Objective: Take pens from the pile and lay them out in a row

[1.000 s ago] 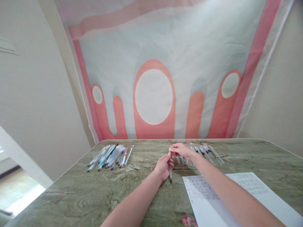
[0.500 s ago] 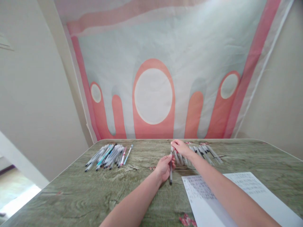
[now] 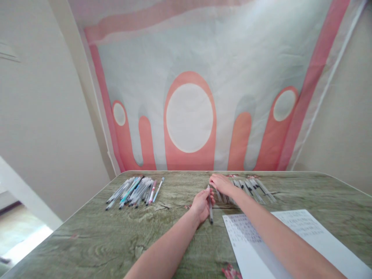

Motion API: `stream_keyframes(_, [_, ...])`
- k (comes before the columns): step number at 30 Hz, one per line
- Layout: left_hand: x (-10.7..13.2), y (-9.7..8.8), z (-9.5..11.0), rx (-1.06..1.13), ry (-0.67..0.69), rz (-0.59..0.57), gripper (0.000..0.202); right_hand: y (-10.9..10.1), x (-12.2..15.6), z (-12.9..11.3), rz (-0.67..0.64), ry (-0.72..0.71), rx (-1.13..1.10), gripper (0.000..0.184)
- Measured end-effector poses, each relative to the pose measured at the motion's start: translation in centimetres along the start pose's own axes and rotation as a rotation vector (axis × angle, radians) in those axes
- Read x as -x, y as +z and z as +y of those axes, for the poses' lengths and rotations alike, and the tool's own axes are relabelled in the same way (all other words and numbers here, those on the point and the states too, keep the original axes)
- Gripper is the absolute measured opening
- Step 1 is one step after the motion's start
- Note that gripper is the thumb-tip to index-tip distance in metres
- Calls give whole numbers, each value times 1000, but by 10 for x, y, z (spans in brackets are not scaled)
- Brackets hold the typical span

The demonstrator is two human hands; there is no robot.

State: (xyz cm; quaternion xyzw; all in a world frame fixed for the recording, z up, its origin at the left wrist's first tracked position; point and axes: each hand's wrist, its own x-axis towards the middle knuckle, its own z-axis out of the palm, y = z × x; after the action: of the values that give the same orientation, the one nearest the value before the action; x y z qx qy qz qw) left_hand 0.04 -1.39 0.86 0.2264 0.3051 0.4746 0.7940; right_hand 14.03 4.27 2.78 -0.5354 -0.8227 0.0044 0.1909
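My left hand (image 3: 202,203) is closed around a clear-barrelled pen (image 3: 210,211). The dark end of the pen points toward me, and its far end shows just above my fingers. Just beyond it, my right hand (image 3: 221,183) is bent down with its fingers together. Whatever those fingers hold, if anything, is hidden. A row of clear pens (image 3: 252,189) with dark ends lies beside and partly under my right hand and forearm.
A heap of pens (image 3: 136,192), mostly clear with a few coloured ones, lies on the left of the wood-patterned table (image 3: 95,236). A written-on paper sheet (image 3: 241,248) lies under my right forearm. A pink and grey printed cloth (image 3: 188,159) hangs behind.
My right hand has dipped slightly, away from the far end of the pen. The pen in my left hand has tilted a little. The view has shifted slightly.
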Motion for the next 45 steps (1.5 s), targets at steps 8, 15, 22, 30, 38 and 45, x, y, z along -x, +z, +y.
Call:
stream_keyframes(8, [-1,0,0,5,-5,-26,13,3,-2,3,-34,-59,119,18])
stream_keyframes(15, [0,0,1,0,-7,-29,13,5,-2,7,-18,-55,122,17])
stream_keyframes(22, [0,-1,1,3,-8,-25,14,2,2,6,15,-58,67,13])
stream_keyframes(30, [0,-1,3,57,28,-43,17,-11,3,-12,-38,-4,-500,35])
stream_keyframes(38, [5,3,7,54,38,-81,17,-10,8,-16,-127,145,-1070,32])
stream_keyframes(45, [13,7,0,-67,22,-146,20,-21,6,7,61,349,-1195,30])
